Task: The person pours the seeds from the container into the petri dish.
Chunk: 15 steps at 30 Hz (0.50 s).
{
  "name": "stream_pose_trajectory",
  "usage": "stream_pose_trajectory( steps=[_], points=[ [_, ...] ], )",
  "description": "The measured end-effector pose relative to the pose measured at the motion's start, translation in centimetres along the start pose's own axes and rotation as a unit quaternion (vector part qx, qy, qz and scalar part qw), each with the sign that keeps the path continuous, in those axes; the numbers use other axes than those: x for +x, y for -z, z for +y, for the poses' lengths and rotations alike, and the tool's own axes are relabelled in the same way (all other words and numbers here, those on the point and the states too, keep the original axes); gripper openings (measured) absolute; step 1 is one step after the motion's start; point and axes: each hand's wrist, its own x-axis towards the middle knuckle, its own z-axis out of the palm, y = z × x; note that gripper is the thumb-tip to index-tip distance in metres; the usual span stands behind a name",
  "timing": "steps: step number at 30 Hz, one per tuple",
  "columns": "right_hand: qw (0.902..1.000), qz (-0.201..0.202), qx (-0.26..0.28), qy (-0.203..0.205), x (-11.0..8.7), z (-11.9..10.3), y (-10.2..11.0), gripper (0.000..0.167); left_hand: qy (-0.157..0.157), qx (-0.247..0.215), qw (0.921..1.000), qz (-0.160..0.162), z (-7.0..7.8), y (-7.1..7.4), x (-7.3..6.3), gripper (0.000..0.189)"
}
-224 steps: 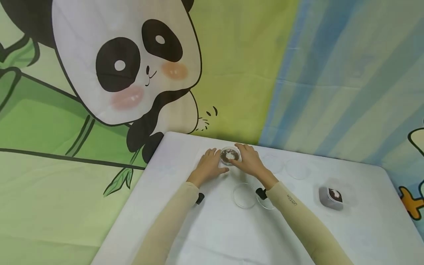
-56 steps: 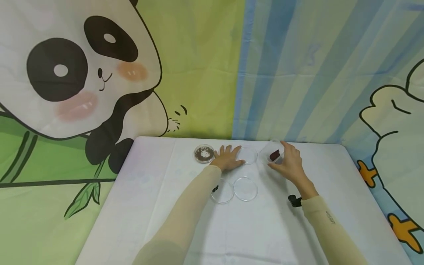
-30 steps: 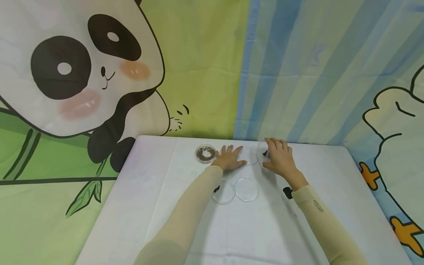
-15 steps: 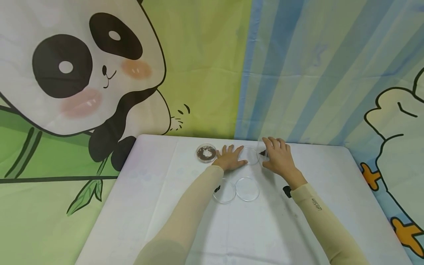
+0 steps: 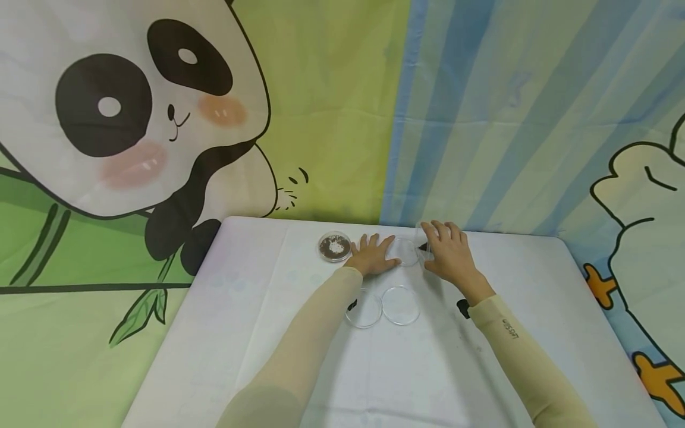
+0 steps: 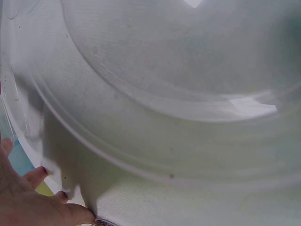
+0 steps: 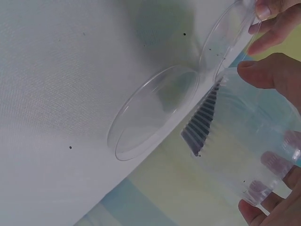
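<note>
Over the last couple of seconds my right hand (image 5: 452, 255) has brought the clear container (image 7: 251, 125) leftward and tipped it, so its dark contents (image 7: 202, 120) now lie in the corner nearest the clear dish (image 5: 407, 252), with my fingers and thumb gripping its sides. My left hand (image 5: 371, 257) is spread on the tabletop (image 5: 417, 374) between that dish and the filled dish (image 5: 335, 246). I judge the pouring barely begun, since only specks show in the clear dish.
</note>
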Motion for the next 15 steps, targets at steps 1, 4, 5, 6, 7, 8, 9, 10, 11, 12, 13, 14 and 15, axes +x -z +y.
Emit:
stream_pose_trajectory(
  steps=[1,4,5,6,7,8,9,10,11,12,13,14,15],
  points=[
    [1.0000,-0.002,0.000,0.000,0.00,-0.01,0.01,0.097,-0.001,-0.002,1.0000,0.000,-0.01,-0.04,0.06,0.073],
    [1.0000,-0.007,0.000,0.000,-0.02,-0.07,0.07,0.097,0.000,0.001,1.0000,0.000,-0.15,-0.26,0.33,0.074],
    [1.0000,-0.009,0.000,0.000,-0.02,-0.11,0.09,0.097,0.001,0.003,1.0000,0.000,-0.19,-0.33,0.42,0.074],
    [0.9999,-0.011,0.000,-0.001,-0.01,-0.16,0.12,0.097,0.001,0.003,1.0000,0.000,-0.24,-0.40,0.51,0.075],
    [0.9999,-0.011,0.001,-0.001,-0.01,-0.18,0.14,0.098,0.001,0.003,1.0000,0.001,-0.28,-0.44,0.56,0.075],
    [0.9999,-0.011,0.001,-0.001,0.01,-0.23,0.16,0.098,0.001,0.003,1.0000,0.002,-0.31,-0.47,0.61,0.075],
    [0.9999,-0.010,0.002,0.000,0.03,-0.25,0.18,0.098,0.002,0.002,1.0000,0.002,-0.32,-0.49,0.63,0.075],
    [0.9999,-0.010,0.003,0.000,0.05,-0.28,0.19,0.099,0.001,0.001,1.0000,0.003,-0.33,-0.49,0.63,0.075],
    [1.0000,-0.008,0.003,0.000,0.07,-0.29,0.19,0.099,0.001,0.000,1.0000,0.002,-0.32,-0.49,0.60,0.075],
    [1.0000,-0.005,0.003,0.002,0.08,-0.31,0.19,0.099,0.001,-0.001,1.0000,0.002,-0.32,-0.49,0.60,0.075],
    [1.0000,-0.003,0.002,0.003,0.09,-0.32,0.19,0.098,0.001,0.000,1.0000,0.001,-0.32,-0.49,0.59,0.075],
    [1.0000,0.000,0.001,0.004,0.09,-0.34,0.19,0.098,0.001,0.000,1.0000,0.001,-0.32,-0.49,0.58,0.075],
    [1.0000,0.002,0.000,0.006,0.09,-0.34,0.19,0.098,0.000,0.001,1.0000,0.001,-0.33,-0.51,0.58,0.075]
  ],
)
